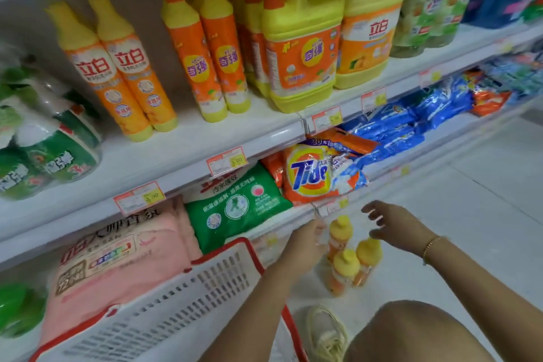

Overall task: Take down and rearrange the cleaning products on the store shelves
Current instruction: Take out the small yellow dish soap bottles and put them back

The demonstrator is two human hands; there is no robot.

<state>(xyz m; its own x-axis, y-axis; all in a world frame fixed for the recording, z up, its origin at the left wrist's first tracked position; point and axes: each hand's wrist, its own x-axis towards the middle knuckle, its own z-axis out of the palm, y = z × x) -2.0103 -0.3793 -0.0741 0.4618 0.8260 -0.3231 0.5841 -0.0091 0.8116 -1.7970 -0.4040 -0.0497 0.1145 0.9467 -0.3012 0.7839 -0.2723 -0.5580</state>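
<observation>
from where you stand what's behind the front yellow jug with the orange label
Behind the front jug, orange-and-yellow bottles show past its left edge. Straight behind, its body covers the shelf, so what stands there cannot be seen.

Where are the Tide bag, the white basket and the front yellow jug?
Tide bag (311, 176), head view, on its round logo.
white basket (191, 297), head view, on its slotted side wall.
front yellow jug (305, 64), head view, on its orange label.

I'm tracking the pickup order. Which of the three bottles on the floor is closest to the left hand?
The bottle nearest the shelf, standing behind the other two; the left hand is right beside it.
</observation>
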